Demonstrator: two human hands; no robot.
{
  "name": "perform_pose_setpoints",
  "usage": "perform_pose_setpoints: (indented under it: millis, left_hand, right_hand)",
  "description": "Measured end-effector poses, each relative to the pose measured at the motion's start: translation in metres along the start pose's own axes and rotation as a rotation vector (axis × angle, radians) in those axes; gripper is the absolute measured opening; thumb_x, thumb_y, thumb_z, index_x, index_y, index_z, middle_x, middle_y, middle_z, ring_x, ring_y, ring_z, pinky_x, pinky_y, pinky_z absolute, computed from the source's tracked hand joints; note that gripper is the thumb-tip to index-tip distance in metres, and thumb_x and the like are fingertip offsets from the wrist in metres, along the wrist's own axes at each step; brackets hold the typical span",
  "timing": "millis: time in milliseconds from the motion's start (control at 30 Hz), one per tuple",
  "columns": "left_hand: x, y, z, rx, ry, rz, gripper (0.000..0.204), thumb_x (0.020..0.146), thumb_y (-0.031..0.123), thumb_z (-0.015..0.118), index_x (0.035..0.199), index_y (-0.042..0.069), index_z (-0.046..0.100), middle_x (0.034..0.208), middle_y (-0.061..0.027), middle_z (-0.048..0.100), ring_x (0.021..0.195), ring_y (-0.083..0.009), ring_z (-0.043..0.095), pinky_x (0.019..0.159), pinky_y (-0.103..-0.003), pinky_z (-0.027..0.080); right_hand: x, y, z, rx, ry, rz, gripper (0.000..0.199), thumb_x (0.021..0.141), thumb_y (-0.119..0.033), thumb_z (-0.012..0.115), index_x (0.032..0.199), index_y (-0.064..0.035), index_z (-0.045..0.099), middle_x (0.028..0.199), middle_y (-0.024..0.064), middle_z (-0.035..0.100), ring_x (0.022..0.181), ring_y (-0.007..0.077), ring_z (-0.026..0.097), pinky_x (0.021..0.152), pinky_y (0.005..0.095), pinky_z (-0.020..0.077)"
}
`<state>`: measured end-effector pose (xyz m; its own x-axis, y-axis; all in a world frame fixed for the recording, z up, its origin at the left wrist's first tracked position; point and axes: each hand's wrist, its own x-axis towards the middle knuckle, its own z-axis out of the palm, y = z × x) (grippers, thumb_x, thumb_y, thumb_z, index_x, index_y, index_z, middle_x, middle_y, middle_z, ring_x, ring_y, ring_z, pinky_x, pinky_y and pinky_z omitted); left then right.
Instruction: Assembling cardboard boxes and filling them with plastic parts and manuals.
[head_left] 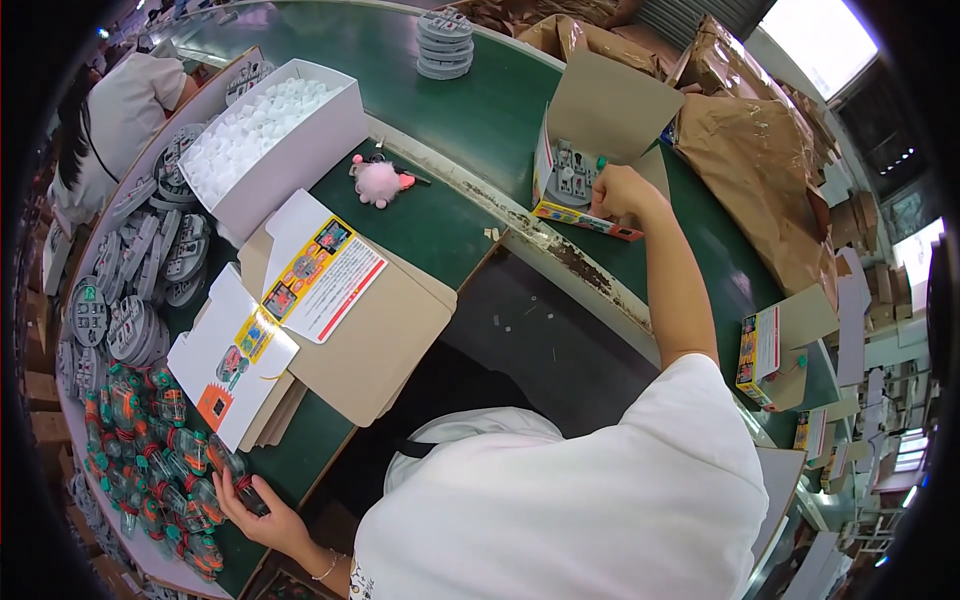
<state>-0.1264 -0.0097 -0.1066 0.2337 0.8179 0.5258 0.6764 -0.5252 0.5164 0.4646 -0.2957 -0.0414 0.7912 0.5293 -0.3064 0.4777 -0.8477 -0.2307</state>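
Green covers the table (425, 215) and the longer far surface (480, 130) beyond it, so you sit with stock on your left and the box work at far right. Brown paper (750, 150) lies crumpled beyond that, pushed aside, it seems, to leave your side free. A white bin (315, 145) stands at far left, its walls holding in loose white pieces (262, 128). Before it, flat cards (375, 345) lie stacked in overlapping piles, probably so that you can lift one by its edge.

The open box (612, 108) sits at far right, its flap raised, which leaves its mouth free for your arm. Grey discs (130, 265) heap at left, leaning on one another; a neat stack of discs (445, 45) stands well apart, on the far side. Green-capped bottles (160, 430) lie heaped at near left, within reach of your left hand (250, 510). Its fingers are apart, straddling one dark bottle (248, 497); whether they press on it, you cannot tell from here.

Your right hand (620, 192) is curled inside the box mouth, beside a grey insert (570, 178); you cannot tell what its fingers close on. A pink puff (379, 185) lies on the table, clear of both hands.
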Motion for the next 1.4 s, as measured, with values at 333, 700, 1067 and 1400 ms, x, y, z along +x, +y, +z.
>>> perform_pose_setpoints:
  millis: [333,700,1067,1400]
  left_hand:
    - [-0.001,-0.002,-0.001,0.007,0.004,0.014,0.037,0.095,0.009,0.064,0.13,0.001,0.062,0.141,-0.0173,0.056,0.13,-0.0342,0.053,0.109,-0.044,0.04]
    - [0.001,0.003,0.003,-0.02,0.019,-0.004,0.036,0.095,0.008,0.064,0.13,0.001,0.062,0.141,-0.0165,0.057,0.13,-0.0338,0.053,0.109,-0.044,0.04]
    - [0.001,0.007,0.009,0.012,0.088,-0.047,0.036,0.093,0.005,0.062,0.128,-0.001,0.062,0.142,-0.018,0.056,0.129,-0.0356,0.053,0.109,-0.043,0.04]
    - [0.001,0.016,0.011,0.141,0.125,-0.13,0.036,0.087,-0.002,0.059,0.123,-0.003,0.061,0.141,-0.0198,0.057,0.126,-0.0388,0.055,0.107,-0.046,0.041]
  right_hand:
    - [-0.041,0.007,-0.006,0.148,0.031,0.058,0.009,0.074,-0.007,0.079,0.08,-0.0018,0.075,0.074,0.0099,0.072,0.068,0.0201,0.068,0.065,0.0361,0.0537]
    - [-0.043,0.01,-0.031,-0.008,0.144,0.035,0.011,0.078,-0.011,0.077,0.084,-0.0024,0.076,0.076,0.0124,0.073,0.067,0.0206,0.069,0.067,0.0344,0.0548]
    - [0.087,-0.197,-0.066,0.935,1.165,-0.612,0.059,0.079,-0.024,0.082,0.127,-0.0028,0.057,0.118,0.0187,0.063,0.109,0.0262,0.063,0.09,0.0376,0.0536]
    - [0.251,-0.191,0.015,0.593,1.029,0.049,0.132,0.054,-0.045,0.097,0.156,-0.0382,0.014,0.161,0.0256,0.011,0.143,0.0515,0.024,0.113,0.057,0.0334]
